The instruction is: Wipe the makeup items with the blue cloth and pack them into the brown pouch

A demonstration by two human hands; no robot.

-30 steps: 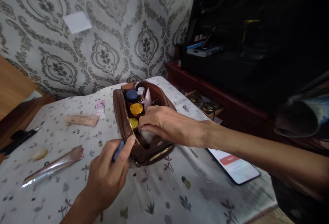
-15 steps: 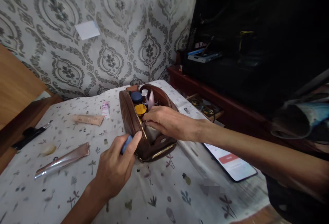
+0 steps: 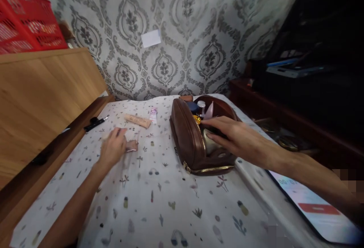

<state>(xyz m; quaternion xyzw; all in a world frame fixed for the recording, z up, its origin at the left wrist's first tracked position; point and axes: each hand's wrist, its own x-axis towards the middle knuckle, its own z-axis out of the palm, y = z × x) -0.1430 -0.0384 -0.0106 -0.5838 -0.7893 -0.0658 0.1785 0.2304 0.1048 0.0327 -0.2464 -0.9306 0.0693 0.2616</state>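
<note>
Now the left hand (image 3: 113,147), blurred, has left the brown bag (image 3: 186,136) on the printed cloth (image 3: 142,206) for the copper tube (image 3: 132,146), its grip impossible to tell; only the right hand (image 3: 241,138) remains inside the bag's mouth, fingers parted. Beyond lies a beige tube (image 3: 138,120).

The right hand (image 3: 231,136), thumb and fingers parted, reaches into the open brown leather zip bag (image 3: 186,138). Just beyond its fingertips stand a shiny yellow lid (image 3: 196,119), a round silver cap (image 3: 201,104) and a pointed pale pink tube (image 3: 209,110). The blurred left hand (image 3: 113,147) is at a flat metallic rose tube (image 3: 132,145); its grip is unclear. Beyond that hand lies a slim beige tube (image 3: 138,121).
</note>
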